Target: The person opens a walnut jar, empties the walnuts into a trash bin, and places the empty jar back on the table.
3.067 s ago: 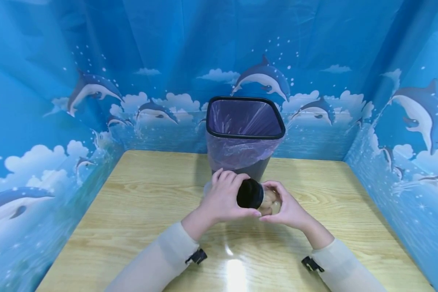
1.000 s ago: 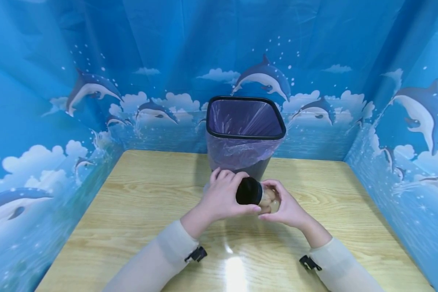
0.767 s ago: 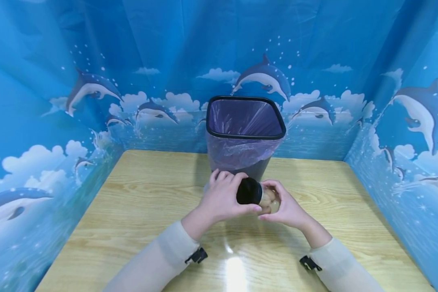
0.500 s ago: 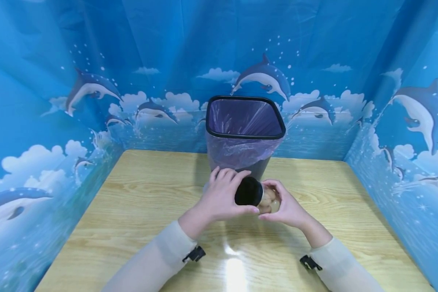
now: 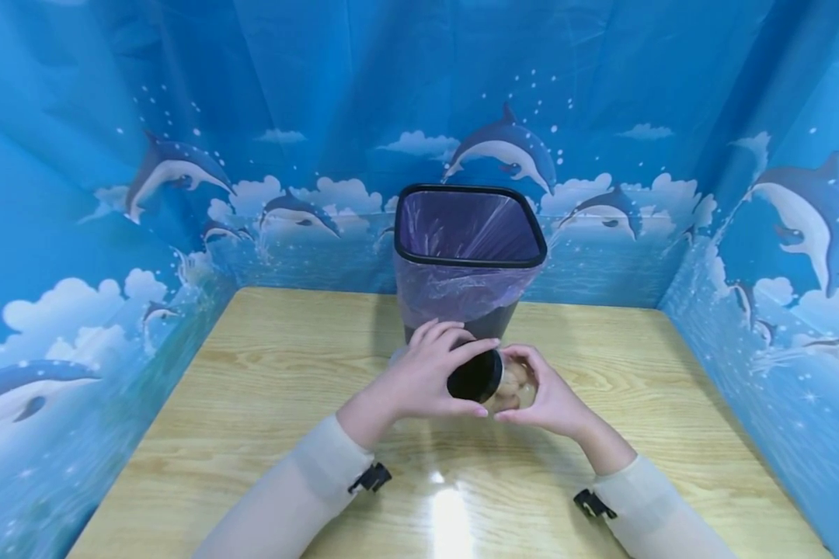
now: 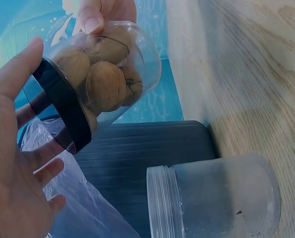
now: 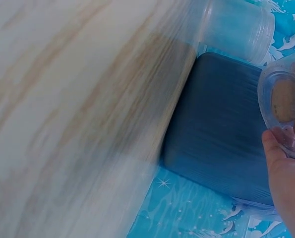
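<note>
Being spread wider around the black lid point(image 5: 477, 379) now is the left hand point(image 5: 422, 382), its index finger being stretched along the far edge; the hold is seemingly being reset. The still-lidded jar point(image 6: 151, 64) of walnuts point(image 6: 106, 87) is being gripped, tilted above the table point(image 5: 287, 349), by the right hand point(image 5: 548, 401). Beyond, a lidless clear container point(image 6: 211, 201) and the lined bin point(image 5: 503, 322) are being left untouched.

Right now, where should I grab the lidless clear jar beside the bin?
Probably grip the clear jar round its smooth middle, below the threaded mouth, coming from the left with your left hand once freed. It stands upright, its wall is cylindrical, and the bin sits close on its right.
</note>
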The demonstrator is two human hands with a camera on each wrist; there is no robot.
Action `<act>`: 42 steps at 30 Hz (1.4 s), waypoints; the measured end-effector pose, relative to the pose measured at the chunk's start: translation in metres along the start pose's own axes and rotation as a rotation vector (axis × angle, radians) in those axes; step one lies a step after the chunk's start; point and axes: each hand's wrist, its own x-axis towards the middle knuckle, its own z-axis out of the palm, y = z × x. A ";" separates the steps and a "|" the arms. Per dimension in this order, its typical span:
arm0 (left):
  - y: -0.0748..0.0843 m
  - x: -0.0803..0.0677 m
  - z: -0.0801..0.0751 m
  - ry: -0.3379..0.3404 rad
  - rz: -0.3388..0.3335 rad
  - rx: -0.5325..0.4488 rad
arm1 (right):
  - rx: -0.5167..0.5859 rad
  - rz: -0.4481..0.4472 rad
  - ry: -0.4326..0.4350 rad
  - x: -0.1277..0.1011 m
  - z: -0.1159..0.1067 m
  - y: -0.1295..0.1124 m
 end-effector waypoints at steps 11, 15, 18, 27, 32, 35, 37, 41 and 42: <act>0.005 0.004 0.003 0.042 -0.098 0.064 | 0.015 0.009 0.005 -0.002 0.000 0.000; 0.007 0.005 0.002 0.040 -0.142 0.093 | 0.012 0.019 0.010 -0.003 0.000 0.000; 0.009 0.006 0.002 0.044 -0.164 0.107 | 0.013 0.029 0.011 -0.003 0.000 0.000; 0.011 0.007 0.006 0.063 -0.192 0.115 | 0.021 0.011 0.013 -0.002 0.000 0.001; 0.013 0.007 0.007 0.064 -0.222 0.118 | 0.028 0.002 0.015 -0.002 0.000 0.002; 0.013 0.007 0.007 0.065 -0.239 0.116 | 0.031 0.002 0.014 -0.002 0.000 0.001; 0.013 0.007 0.007 0.068 -0.247 0.115 | 0.028 0.002 0.012 -0.002 -0.001 0.000; 0.012 0.007 0.008 0.075 -0.253 0.104 | 0.020 0.007 0.009 -0.002 -0.002 0.000; 0.012 0.007 0.009 0.076 -0.255 0.100 | 0.018 0.005 0.008 -0.002 -0.002 0.001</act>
